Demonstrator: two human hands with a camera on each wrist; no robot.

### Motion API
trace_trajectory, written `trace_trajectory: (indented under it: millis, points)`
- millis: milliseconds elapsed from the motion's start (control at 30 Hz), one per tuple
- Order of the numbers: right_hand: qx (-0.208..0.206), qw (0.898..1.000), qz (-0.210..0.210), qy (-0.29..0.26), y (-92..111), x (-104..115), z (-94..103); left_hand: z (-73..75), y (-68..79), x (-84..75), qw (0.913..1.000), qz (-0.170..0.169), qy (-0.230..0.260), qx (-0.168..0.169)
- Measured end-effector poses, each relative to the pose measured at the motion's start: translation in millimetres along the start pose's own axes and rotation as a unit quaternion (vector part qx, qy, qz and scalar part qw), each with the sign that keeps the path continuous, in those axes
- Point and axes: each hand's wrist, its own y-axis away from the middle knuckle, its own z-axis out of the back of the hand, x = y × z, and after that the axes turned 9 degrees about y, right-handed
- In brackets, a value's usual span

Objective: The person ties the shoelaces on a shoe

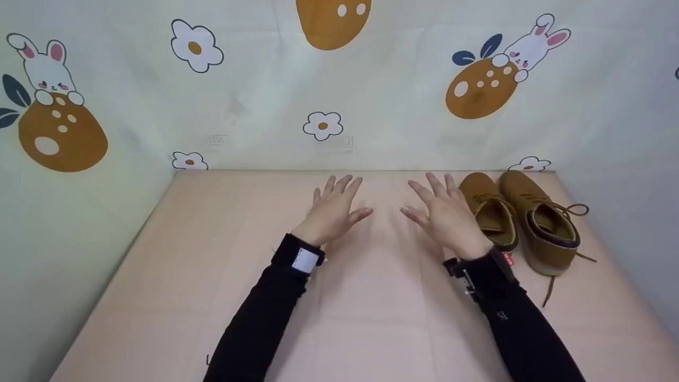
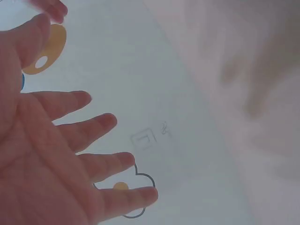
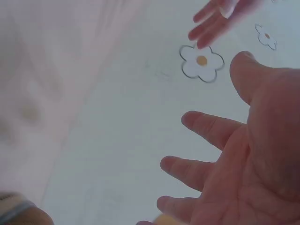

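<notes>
Fingers spread, my left hand [image 1: 331, 215] hovers over the middle of the pink tabletop and holds nothing. My right hand [image 1: 448, 217] is spread the same way, a short gap to its right of the left one, also with nothing in it. Just beside the right hand stands a pair of brown lace-up shoes: the nearer shoe [image 1: 496, 217] is partly covered by that hand and wrist, the outer shoe [image 1: 551, 228] shows whole with loose laces. In the right wrist view a shoe toe [image 3: 23, 213] shows at the lower left corner.
The pink tabletop [image 1: 371, 318] reaches back to a pale curtain [image 1: 265, 95] printed with rabbits, fruit and flowers. Similar walls close in the left and right sides. Black sleeves and wrist straps cover both forearms.
</notes>
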Motion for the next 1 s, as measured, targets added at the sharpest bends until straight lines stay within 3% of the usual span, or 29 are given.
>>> trace_trajectory:
  millis: [100,267,533,800,1000]
  points:
    - [-0.020,1.000,-0.005,-0.022,8,-18,24.1,3.7,0.1,-5.7,0.9984,-0.041,0.011,-0.036]
    - [-0.036,0.998,-0.040,-0.036,27,-58,54.5,6.2,1.7,-15.4,0.9923,-0.089,0.052,-0.069]
    - [0.000,0.995,-0.097,-0.030,41,-108,59.5,1.3,2.8,-17.6,0.9796,-0.142,0.061,-0.129]
    - [0.066,0.986,-0.145,-0.051,44,-127,55.2,-5.4,3.8,-19.4,0.9844,-0.134,0.059,-0.098]
    - [0.118,0.978,-0.141,-0.096,45,-131,53.4,-6.9,3.8,-21.2,0.9893,-0.125,0.051,-0.055]
